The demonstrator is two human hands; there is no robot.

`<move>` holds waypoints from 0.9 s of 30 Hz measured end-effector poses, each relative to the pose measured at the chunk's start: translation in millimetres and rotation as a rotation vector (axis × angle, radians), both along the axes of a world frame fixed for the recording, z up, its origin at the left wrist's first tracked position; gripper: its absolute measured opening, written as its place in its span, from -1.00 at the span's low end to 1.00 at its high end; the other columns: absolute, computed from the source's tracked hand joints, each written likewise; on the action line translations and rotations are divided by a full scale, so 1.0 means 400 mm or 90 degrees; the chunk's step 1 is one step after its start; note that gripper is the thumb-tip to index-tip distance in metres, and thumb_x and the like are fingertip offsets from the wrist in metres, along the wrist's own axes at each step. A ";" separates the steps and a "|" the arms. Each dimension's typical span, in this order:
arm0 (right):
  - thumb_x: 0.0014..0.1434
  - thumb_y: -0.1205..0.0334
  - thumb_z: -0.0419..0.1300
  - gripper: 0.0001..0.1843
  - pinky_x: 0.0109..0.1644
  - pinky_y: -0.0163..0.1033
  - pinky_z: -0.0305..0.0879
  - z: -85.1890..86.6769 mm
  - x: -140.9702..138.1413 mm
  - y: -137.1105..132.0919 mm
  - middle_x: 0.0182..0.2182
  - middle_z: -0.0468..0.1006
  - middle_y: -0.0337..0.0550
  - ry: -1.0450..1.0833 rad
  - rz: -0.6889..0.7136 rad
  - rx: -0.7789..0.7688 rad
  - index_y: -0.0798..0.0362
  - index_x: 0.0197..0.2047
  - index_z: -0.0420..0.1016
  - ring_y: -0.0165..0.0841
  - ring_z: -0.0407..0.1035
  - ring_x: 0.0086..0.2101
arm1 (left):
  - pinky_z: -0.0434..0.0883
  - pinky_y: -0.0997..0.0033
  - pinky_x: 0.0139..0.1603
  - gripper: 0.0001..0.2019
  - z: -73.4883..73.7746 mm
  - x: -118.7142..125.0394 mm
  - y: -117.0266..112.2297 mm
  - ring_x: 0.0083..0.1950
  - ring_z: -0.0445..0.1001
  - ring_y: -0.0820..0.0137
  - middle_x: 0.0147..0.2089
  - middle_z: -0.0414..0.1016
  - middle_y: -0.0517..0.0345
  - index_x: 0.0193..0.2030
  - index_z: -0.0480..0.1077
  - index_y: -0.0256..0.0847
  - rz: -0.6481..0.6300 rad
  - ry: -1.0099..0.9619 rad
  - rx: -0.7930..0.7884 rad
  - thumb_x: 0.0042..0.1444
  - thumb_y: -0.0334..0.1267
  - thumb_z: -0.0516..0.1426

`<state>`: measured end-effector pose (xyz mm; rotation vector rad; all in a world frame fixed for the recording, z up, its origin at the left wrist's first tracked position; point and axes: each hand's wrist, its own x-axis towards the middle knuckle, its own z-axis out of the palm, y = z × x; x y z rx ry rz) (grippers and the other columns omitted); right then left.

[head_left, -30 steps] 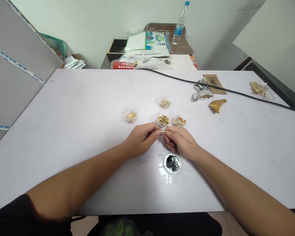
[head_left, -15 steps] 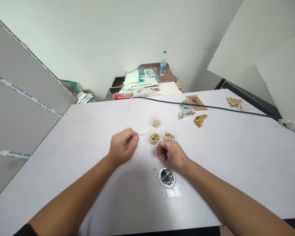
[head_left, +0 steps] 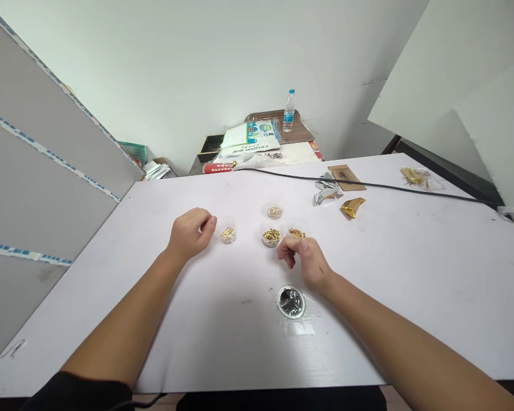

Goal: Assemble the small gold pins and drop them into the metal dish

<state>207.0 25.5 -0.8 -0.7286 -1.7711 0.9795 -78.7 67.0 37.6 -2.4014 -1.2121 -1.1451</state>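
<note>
My left hand point(head_left: 191, 235) is curled loosely just left of a small clear cup of gold pins point(head_left: 228, 234); whether it still holds a pin I cannot make out. My right hand point(head_left: 303, 261) hovers with fingers bent, nothing visible in them, just below two more cups of gold parts point(head_left: 271, 236) point(head_left: 297, 233). A fourth cup point(head_left: 274, 212) stands a little farther back. All rest on a white table point(head_left: 394, 268).
A round metal grommet point(head_left: 290, 301) under clear tape lies near the front. A black cable point(head_left: 368, 184) crosses the back right. Silver and gold foil bags point(head_left: 342, 200), a brown card and a packet of gold parts point(head_left: 417, 177) lie at right. Cluttered desk with a bottle point(head_left: 288, 111) behind.
The hands came apart: my left hand carried a thin pin leftward to the leftmost cup, the right hand stayed by the middle cups. The camera tilted up.
</note>
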 end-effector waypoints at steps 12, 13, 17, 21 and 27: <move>0.43 -0.10 -0.33 -0.32 -0.44 -0.28 0.15 0.007 -0.014 -0.005 -0.60 0.32 -0.20 -0.044 0.043 0.083 0.11 -0.44 0.38 -0.43 0.21 -0.57 | 0.34 0.26 0.03 -0.76 0.171 0.221 0.143 -0.05 0.36 0.30 -0.09 0.44 0.01 -0.16 0.49 -0.22 -0.165 0.216 -0.173 0.29 -0.29 -0.01; 0.43 -0.10 -0.34 -0.32 -0.44 -0.28 0.15 0.008 -0.014 -0.005 -0.60 0.33 -0.20 -0.047 0.048 0.091 0.11 -0.43 0.38 -0.43 0.21 -0.57 | 0.33 0.22 0.07 -0.73 0.179 0.253 0.168 0.04 0.32 0.25 -0.01 0.41 -0.02 -0.18 0.52 -0.21 -0.165 0.272 -0.201 0.28 -0.32 -0.02; 0.43 -0.09 -0.35 -0.32 -0.43 -0.29 0.15 0.015 -0.012 -0.004 -0.59 0.32 -0.21 -0.055 0.080 0.124 0.11 -0.42 0.37 -0.44 0.20 -0.57 | 0.30 0.05 0.18 -0.80 0.194 0.356 0.244 0.26 0.15 0.04 0.33 0.19 -0.01 -0.26 0.59 -0.20 -0.124 0.502 -0.345 0.13 -0.37 0.10; 0.44 -0.07 -0.38 -0.32 -0.42 -0.30 0.16 0.025 -0.009 -0.006 -0.59 0.32 -0.21 -0.082 0.105 0.169 0.10 -0.43 0.34 -0.45 0.20 -0.57 | 0.33 0.01 0.16 -0.83 0.217 0.405 0.252 0.29 0.11 0.00 0.37 0.18 0.02 -0.26 0.60 -0.17 -0.101 0.604 -0.413 0.06 -0.35 0.17; 0.42 -0.08 -0.44 -0.33 -0.40 -0.27 0.17 0.034 -0.014 -0.010 -0.57 0.37 -0.17 -0.154 0.144 0.206 0.07 -0.45 0.26 -0.40 0.23 -0.53 | 0.23 0.01 0.28 -0.85 0.247 0.436 0.161 0.33 0.06 0.03 0.42 0.03 0.03 -0.25 0.61 -0.21 -0.159 0.497 -0.280 0.08 -0.33 0.20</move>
